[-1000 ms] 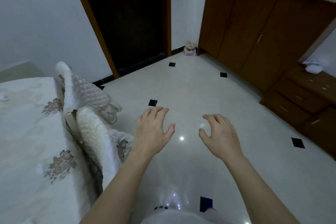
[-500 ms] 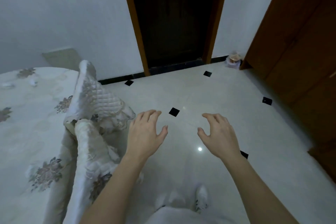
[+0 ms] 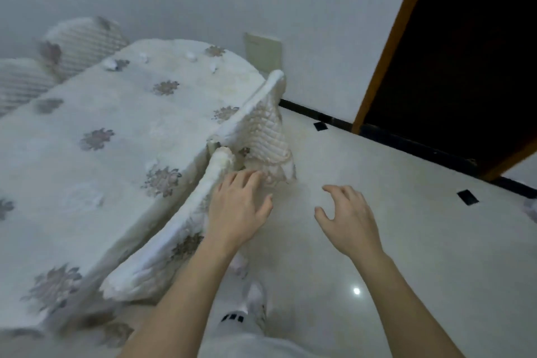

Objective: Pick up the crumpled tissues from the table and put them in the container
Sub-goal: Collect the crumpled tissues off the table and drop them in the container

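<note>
View swung left since earlier | table (image 3: 87, 113) with tissues (image 3: 109, 64) | hands (image 3: 236, 209) (image 3: 348, 221) empty

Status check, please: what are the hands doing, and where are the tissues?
Left hand, right hand open, empty. Crumpled tissues on table's far end. Covered chairs between. No container seen.

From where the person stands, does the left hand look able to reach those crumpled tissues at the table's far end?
Probably not yet. The left hand hangs open beside the near chair back, and the crumpled tissues lie across the table, well beyond it.
</note>
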`<move>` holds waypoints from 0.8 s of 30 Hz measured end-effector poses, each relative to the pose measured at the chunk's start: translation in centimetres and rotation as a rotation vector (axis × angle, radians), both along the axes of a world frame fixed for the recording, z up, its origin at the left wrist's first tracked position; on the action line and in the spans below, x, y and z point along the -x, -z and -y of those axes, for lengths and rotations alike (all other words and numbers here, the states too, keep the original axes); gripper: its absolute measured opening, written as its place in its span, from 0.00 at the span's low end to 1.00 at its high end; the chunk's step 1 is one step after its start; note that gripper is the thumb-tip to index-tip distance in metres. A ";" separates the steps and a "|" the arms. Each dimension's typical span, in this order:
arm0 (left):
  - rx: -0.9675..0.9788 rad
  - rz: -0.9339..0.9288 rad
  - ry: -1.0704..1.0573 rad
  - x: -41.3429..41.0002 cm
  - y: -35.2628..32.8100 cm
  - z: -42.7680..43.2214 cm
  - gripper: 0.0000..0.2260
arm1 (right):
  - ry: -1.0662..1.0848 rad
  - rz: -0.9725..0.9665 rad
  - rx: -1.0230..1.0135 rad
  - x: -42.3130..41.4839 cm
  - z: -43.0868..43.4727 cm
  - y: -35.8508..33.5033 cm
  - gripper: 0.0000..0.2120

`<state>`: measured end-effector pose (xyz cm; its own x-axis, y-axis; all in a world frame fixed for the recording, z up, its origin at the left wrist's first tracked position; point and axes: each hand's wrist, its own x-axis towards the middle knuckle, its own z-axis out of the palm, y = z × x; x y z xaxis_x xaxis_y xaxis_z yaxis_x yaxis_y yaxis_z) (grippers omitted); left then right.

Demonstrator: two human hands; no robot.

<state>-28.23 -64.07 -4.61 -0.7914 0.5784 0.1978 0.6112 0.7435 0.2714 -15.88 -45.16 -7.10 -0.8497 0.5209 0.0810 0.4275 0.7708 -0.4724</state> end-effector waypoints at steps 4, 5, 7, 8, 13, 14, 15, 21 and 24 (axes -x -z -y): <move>-0.020 0.016 -0.217 2.1 0.7 4.4 0.21 | -0.228 0.011 -0.033 6.3 2.2 0.4 0.21; -0.022 0.024 -0.259 2.6 1.0 5.6 0.22 | -0.280 0.012 -0.047 7.9 2.8 0.5 0.21; -0.029 0.023 -0.346 4.1 1.7 7.6 0.21 | -0.376 0.001 -0.072 11.2 4.0 0.4 0.20; -0.040 0.019 -0.403 5.0 2.1 8.5 0.21 | -0.416 -0.004 -0.082 12.9 4.6 0.3 0.20; -0.130 0.049 -0.669 10.0 3.5 12.8 0.19 | -0.576 -0.024 -0.136 21.3 6.7 -0.7 0.20; -0.134 0.056 -0.707 10.8 3.7 13.7 0.18 | -0.603 -0.018 -0.145 23.0 7.1 -0.9 0.20; -0.135 0.063 -0.742 11.6 3.9 14.6 0.18 | -0.620 -0.009 -0.147 24.7 7.6 -1.0 0.21; -0.148 0.095 -0.917 15.6 4.7 20.4 0.17 | -0.797 -0.026 -0.137 33.4 12.8 -0.5 0.20; -0.159 0.109 -1.017 16.5 5.0 23.2 0.17 | -0.895 0.022 -0.092 36.5 15.4 0.8 0.20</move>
<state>-44.73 -87.24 -9.65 -0.9098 -0.3997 0.1115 -0.3192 0.8458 0.4276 -52.39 -60.57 -7.89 -0.9361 -0.3449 0.0691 -0.3434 0.8539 -0.3911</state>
